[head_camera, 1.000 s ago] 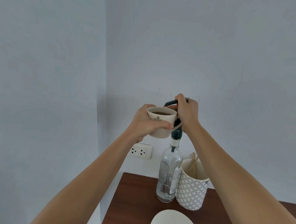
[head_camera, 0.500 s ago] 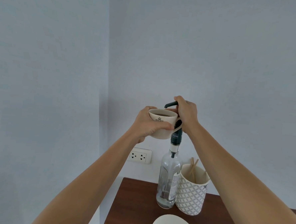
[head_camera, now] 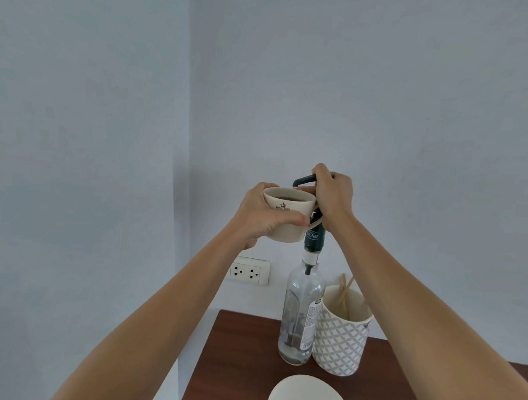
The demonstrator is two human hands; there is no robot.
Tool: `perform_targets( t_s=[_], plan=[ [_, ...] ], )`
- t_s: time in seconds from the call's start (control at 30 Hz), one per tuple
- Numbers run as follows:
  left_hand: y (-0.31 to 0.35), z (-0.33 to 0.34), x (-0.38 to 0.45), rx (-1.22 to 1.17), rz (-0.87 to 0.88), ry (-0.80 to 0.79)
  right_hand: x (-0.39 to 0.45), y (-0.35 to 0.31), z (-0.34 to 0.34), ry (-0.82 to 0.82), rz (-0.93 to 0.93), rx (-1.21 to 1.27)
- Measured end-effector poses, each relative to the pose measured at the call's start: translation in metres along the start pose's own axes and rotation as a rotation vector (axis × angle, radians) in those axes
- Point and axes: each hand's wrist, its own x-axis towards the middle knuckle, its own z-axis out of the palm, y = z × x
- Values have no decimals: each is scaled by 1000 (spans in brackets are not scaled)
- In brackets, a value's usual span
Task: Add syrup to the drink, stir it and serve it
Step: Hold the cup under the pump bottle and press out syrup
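Fingers (head_camera: pixel 289 220) of our left hand (head_camera: pixel 263 218) are wrapping around the cream cup (head_camera: pixel 286 215), holding it in the air with dark drink showing inside, its rim just under the black pump spout (head_camera: pixel 304 180). Our right hand (head_camera: pixel 332 198) is closing over the pump head, fingers curled tight on it, atop the clear syrup bottle (head_camera: pixel 301 313). The bottle is standing on the brown table (head_camera: pixel 234 362), touching a patterned holder (head_camera: pixel 342 337) with wooden stir sticks (head_camera: pixel 345 293) leaning inside. A white saucer (head_camera: pixel 309 399) is lying near the table's front edge. A wall socket (head_camera: pixel 249 271) is sitting behind, left of the bottle.
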Motion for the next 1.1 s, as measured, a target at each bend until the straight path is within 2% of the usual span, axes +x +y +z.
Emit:
perform_targets(
  t_s=[0.57, 0.8, 1.0, 1.1],
  plan=[
    [-4, 2, -3, -8, -10, -3, 4, 8, -3, -8, 9, -34],
    [-4, 3, -8, -20, -3, -1, 0, -1, -16, -122, -11, -16],
    [-12, 2, -14, -25, 6, 9, -38, 21, -26, 116, -165, -192],
    [-21, 3, -21, -18, 8, 4, -62, 44, -36, 123, -196, -185]
  ],
)
